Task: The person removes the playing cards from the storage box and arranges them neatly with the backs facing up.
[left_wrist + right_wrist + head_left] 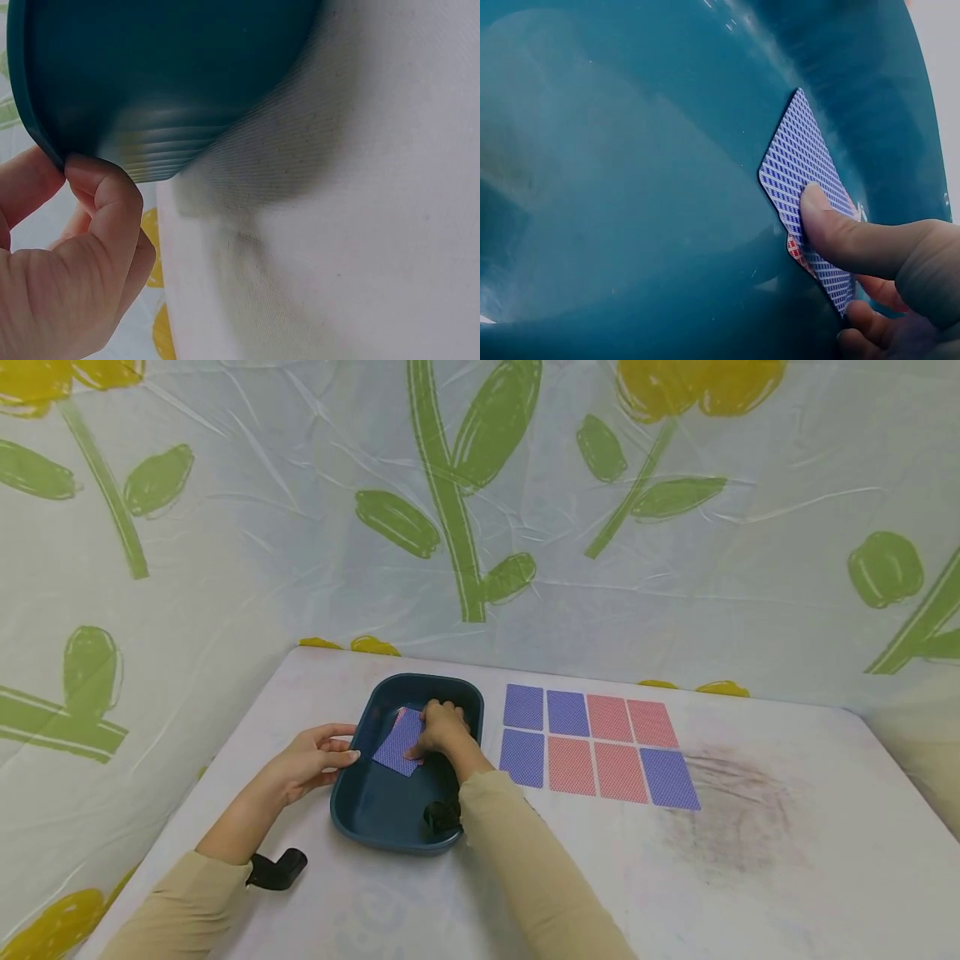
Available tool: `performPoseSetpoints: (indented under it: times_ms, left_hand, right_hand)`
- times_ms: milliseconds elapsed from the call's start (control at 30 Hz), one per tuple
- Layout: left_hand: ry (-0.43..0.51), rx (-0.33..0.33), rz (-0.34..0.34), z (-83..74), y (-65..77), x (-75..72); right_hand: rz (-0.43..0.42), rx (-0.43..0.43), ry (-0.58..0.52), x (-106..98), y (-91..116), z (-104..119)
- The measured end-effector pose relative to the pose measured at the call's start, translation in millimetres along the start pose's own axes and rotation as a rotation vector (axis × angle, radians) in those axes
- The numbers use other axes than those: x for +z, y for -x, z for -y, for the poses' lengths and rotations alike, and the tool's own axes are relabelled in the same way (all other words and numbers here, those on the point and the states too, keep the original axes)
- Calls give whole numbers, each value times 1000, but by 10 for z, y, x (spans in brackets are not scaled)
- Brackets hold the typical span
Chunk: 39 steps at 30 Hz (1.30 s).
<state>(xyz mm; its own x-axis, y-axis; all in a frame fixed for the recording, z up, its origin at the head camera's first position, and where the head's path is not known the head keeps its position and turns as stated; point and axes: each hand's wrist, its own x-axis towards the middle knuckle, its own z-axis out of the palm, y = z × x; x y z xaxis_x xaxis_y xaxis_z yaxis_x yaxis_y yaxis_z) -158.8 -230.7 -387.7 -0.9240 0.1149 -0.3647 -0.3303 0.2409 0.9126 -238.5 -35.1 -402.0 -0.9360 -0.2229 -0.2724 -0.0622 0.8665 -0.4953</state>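
A dark teal tray (390, 818) stands on the table, with a few playing cards (397, 745) inside it. The top card shows a blue patterned back, and a red-backed edge (801, 255) peeks out beneath. My right hand (444, 729) reaches into the tray and grips the cards, its thumb on the blue back and its fingers at the far edge. How many cards lie in the grip I cannot tell. At the tray's left side my left hand (311, 762) pinches the rim, as the left wrist view shows with the thumb and fingers (97, 187) at the edge.
Right of the tray, several blue-backed cards (522, 757) and red-backed cards (620, 772) lie face down in two rows on the white table (600, 877). A dark smudge (742, 810) marks the cloth farther right. Behind hangs a flower-printed sheet (300, 527).
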Motion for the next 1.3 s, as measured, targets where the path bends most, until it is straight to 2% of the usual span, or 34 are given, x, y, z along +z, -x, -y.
performPoseSetpoints:
  times_ms: [167,333,533,600,800,900,1200,1300]
  left_hand:
    - [3,-2,0,-8,5,7]
    - [-1,0,5,-7,21,14]
    - [4,-3,-1,-2,30,24]
    - [5,-2,-2,-2,27,28]
    - [6,-6,-6,-2,23,27]
    - [-4,-10,-7,-12,22,25]
    - [-1,-11,0,-7,7,10]
    - [1,-6,2,-2,4,11]
  right_hand:
    - [-6,2,20,3,7,10]
    - [-31,-50,60,9,34,65]
    - [-11,-83,20,-3,76,121]
    - [0,-90,-33,-6,79,122]
    - [125,-49,-423,-49,89,109]
    - [157,-40,-536,-118,94,89]
    - [225,-71,-610,-425,130,-40]
    - [221,-86,-616,-519,147,-70]
